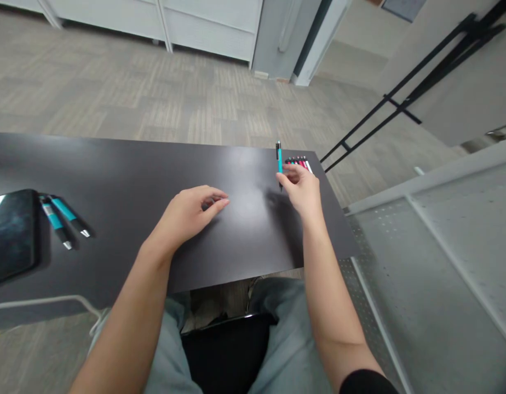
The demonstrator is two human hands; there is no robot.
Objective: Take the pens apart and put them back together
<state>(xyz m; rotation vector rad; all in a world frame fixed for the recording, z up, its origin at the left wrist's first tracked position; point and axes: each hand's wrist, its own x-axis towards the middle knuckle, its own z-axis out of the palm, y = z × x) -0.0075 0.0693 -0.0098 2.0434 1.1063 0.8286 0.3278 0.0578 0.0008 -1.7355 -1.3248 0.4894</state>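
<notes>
Between the thumb and fingers of my right hand (300,186) is a teal and black pen (280,157), held nearly upright above the dark table (245,241). Just behind that hand lies a row of several pens (305,163) with pink, white and teal barrels, partly hidden by my fingers. My left hand (191,210) rests on the tabletop near the middle, fingers loosely bent and the thumb apart from them, with no object visible in it. Two more teal and black pens, one nearer (56,223) and one beside it (70,215), lie at the left.
A black tablet-like device (12,235) lies at the table's left, touching or very near the two pens. A white cable (51,299) runs along the front left edge. A grey panel (442,262) stands right of the table, and a black metal frame (384,106) rises beyond its corner.
</notes>
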